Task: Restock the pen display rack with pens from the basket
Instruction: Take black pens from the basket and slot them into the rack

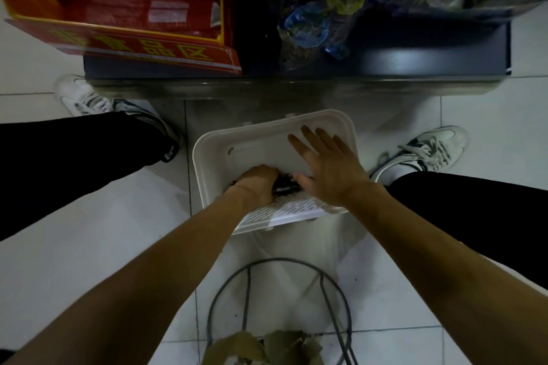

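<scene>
I'm gripping pens point(285, 187) in curled left grip point(256, 181), inside basket point(199, 163); right grip point(329, 166) flat, empty, alongside. Should be squaring bundle before lifting.

Left hand point(257, 182) grips dark pens point(285, 187) in the white basket point(213, 142) (right hand point(329, 163) spread flat).

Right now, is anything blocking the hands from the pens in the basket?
Nothing visible. The left hand grips the dark pens inside the white plastic basket; the right hand lies open beside them.
</scene>
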The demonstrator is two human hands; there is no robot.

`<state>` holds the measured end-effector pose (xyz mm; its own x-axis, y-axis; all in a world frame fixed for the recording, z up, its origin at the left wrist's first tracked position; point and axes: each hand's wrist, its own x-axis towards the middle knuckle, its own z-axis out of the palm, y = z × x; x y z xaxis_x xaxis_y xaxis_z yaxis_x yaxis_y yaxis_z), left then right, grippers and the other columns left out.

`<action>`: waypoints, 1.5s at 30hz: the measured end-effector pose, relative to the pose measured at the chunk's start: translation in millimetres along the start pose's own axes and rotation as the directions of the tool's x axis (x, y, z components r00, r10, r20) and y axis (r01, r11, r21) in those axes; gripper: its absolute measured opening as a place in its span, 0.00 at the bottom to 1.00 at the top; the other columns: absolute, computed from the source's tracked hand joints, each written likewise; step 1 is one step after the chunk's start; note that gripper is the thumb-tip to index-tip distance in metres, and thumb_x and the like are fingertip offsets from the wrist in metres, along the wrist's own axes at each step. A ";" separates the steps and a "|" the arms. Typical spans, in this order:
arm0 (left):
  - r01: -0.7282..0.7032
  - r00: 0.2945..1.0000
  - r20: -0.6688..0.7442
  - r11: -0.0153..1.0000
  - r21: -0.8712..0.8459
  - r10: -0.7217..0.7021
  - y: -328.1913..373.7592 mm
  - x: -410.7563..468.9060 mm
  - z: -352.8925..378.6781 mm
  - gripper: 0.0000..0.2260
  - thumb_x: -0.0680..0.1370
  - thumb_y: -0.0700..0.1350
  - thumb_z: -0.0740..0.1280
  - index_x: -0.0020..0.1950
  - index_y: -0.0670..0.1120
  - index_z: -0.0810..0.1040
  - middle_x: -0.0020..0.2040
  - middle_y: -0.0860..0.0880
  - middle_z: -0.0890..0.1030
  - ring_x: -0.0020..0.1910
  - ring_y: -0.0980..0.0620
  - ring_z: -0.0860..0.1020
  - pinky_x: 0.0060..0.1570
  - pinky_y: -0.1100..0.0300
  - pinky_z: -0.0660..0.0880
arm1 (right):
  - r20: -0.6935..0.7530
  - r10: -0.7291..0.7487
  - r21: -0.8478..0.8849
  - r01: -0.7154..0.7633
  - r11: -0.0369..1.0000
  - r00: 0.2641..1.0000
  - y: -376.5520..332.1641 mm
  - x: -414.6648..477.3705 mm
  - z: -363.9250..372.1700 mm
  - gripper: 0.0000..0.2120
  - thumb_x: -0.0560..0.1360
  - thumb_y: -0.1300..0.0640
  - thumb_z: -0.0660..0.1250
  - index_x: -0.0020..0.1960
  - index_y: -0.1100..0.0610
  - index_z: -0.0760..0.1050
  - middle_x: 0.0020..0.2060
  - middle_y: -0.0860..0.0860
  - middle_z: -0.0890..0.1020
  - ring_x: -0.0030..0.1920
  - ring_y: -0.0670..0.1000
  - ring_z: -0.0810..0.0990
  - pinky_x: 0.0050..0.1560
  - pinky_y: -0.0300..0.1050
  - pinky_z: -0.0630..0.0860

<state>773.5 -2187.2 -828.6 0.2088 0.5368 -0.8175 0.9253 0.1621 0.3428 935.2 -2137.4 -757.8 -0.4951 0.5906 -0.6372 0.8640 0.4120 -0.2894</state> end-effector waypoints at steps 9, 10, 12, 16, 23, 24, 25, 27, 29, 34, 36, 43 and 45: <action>0.016 0.999 -0.032 0.999 -0.045 -0.017 8.0 -11.4 0.4 0.12 0.77 0.56 0.64 0.51 0.48 0.74 0.48 0.47 0.79 0.44 0.48 0.76 0.44 0.59 0.72 | 0.083 0.010 0.057 -0.015 0.998 0.997 -4.8 -16.4 -10.9 0.35 0.80 0.44 0.59 0.80 0.47 0.44 0.80 0.51 0.47 0.79 0.54 0.48 0.77 0.52 0.46; 0.019 0.998 -0.054 0.998 -0.062 -0.023 7.8 -11.4 -1.6 0.13 0.77 0.57 0.65 0.49 0.48 0.73 0.47 0.47 0.79 0.42 0.49 0.75 0.42 0.59 0.71 | 0.091 0.004 0.071 -0.010 0.997 0.996 -4.8 -16.8 -14.4 0.35 0.80 0.44 0.59 0.80 0.48 0.45 0.80 0.51 0.47 0.79 0.54 0.48 0.77 0.52 0.47; 0.037 0.997 -0.067 0.994 -0.100 -0.044 4.7 -12.1 -4.2 0.12 0.76 0.56 0.66 0.50 0.48 0.74 0.48 0.47 0.79 0.43 0.49 0.75 0.43 0.59 0.70 | 0.102 -0.027 0.077 0.019 0.997 0.994 -5.8 -17.5 -20.5 0.34 0.80 0.44 0.59 0.80 0.48 0.47 0.80 0.50 0.47 0.79 0.54 0.49 0.77 0.52 0.48; 0.079 0.991 -0.098 0.984 -0.162 -0.096 -0.9 -4.9 -0.8 0.07 0.76 0.50 0.67 0.50 0.49 0.74 0.52 0.45 0.80 0.43 0.49 0.74 0.44 0.58 0.70 | 0.115 -0.074 0.114 0.061 0.992 0.991 -8.7 -14.5 -22.7 0.34 0.79 0.43 0.62 0.79 0.49 0.52 0.79 0.52 0.55 0.77 0.55 0.56 0.76 0.53 0.56; 0.057 0.996 -0.062 0.996 -0.066 -0.061 0.4 -4.1 12.6 0.15 0.78 0.51 0.64 0.62 0.47 0.74 0.58 0.45 0.79 0.53 0.44 0.78 0.54 0.54 0.75 | 0.115 0.149 0.322 -0.179 0.930 0.982 -6.6 -10.2 -14.2 0.27 0.80 0.50 0.62 0.77 0.53 0.60 0.72 0.54 0.69 0.69 0.56 0.71 0.69 0.49 0.68; 0.076 0.996 -0.045 0.994 -0.075 -0.079 1.1 -3.4 11.0 0.14 0.79 0.51 0.64 0.61 0.46 0.74 0.57 0.45 0.79 0.53 0.44 0.78 0.53 0.55 0.75 | 0.119 0.140 0.312 -0.171 0.935 0.983 -4.7 -9.1 -15.1 0.28 0.80 0.50 0.62 0.77 0.52 0.59 0.73 0.54 0.69 0.69 0.56 0.70 0.70 0.49 0.67; 0.084 0.996 -0.025 0.994 -0.075 -0.086 1.8 -4.0 9.4 0.13 0.78 0.51 0.65 0.60 0.46 0.75 0.56 0.45 0.79 0.52 0.45 0.78 0.50 0.56 0.74 | 0.122 0.124 0.305 -0.156 0.939 0.985 -4.3 -9.0 -15.2 0.28 0.80 0.49 0.62 0.77 0.52 0.59 0.73 0.54 0.68 0.70 0.55 0.70 0.70 0.50 0.67; 0.088 0.996 0.006 0.995 -0.057 -0.087 2.4 -3.8 5.7 0.14 0.76 0.50 0.67 0.59 0.46 0.74 0.54 0.46 0.78 0.49 0.46 0.77 0.46 0.58 0.72 | 0.123 0.093 0.292 -0.126 0.948 0.988 -4.6 -7.9 -15.1 0.28 0.80 0.49 0.62 0.78 0.52 0.58 0.74 0.53 0.67 0.71 0.55 0.69 0.71 0.50 0.67; 0.096 0.995 0.017 0.994 -0.056 -0.096 2.4 -6.3 1.6 0.15 0.74 0.51 0.69 0.57 0.46 0.74 0.48 0.47 0.77 0.45 0.47 0.76 0.43 0.58 0.71 | 0.116 0.095 0.296 -0.126 0.947 0.989 -6.0 -6.5 -13.6 0.28 0.80 0.49 0.62 0.78 0.51 0.58 0.74 0.53 0.67 0.71 0.55 0.69 0.71 0.51 0.67; 0.071 0.997 0.038 0.983 -0.169 -0.066 0.8 -6.8 5.4 0.11 0.72 0.46 0.71 0.53 0.45 0.78 0.49 0.44 0.81 0.43 0.47 0.76 0.41 0.60 0.71 | 0.122 0.174 0.391 -0.209 0.896 0.977 -9.4 -12.7 -19.0 0.27 0.80 0.49 0.62 0.77 0.51 0.60 0.73 0.54 0.68 0.70 0.56 0.70 0.69 0.49 0.67; 0.060 0.998 0.034 0.983 -0.172 -0.055 0.5 -5.5 9.3 0.12 0.73 0.45 0.70 0.56 0.45 0.78 0.51 0.45 0.80 0.44 0.47 0.76 0.42 0.60 0.70 | 0.121 0.182 0.425 -0.217 0.879 0.976 -9.1 -18.1 -19.0 0.26 0.80 0.50 0.61 0.76 0.51 0.60 0.73 0.54 0.68 0.70 0.56 0.69 0.69 0.48 0.67; 0.077 0.995 0.075 0.990 -0.115 -0.068 -4.8 3.3 18.0 0.14 0.75 0.53 0.68 0.58 0.49 0.77 0.53 0.46 0.80 0.45 0.48 0.75 0.46 0.59 0.72 | 0.324 0.294 0.787 -0.428 0.445 0.899 -11.7 -18.9 -22.4 0.10 0.81 0.54 0.61 0.61 0.51 0.74 0.59 0.53 0.76 0.56 0.53 0.75 0.55 0.43 0.70; 0.080 0.985 0.159 0.993 -0.090 -0.065 -7.9 3.9 15.0 0.15 0.75 0.52 0.68 0.60 0.48 0.76 0.53 0.46 0.80 0.46 0.48 0.76 0.46 0.58 0.72 | 0.365 0.309 0.825 -0.459 0.329 0.878 -10.7 -17.6 -19.2 0.06 0.80 0.54 0.62 0.57 0.51 0.72 0.59 0.54 0.77 0.55 0.53 0.76 0.54 0.45 0.71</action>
<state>771.7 -2198.9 -841.5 0.1964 0.3863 -0.9012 0.9069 0.2778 0.3167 932.9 -2138.8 -729.7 -0.1339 0.3925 -0.9100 0.5875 -0.7081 -0.3918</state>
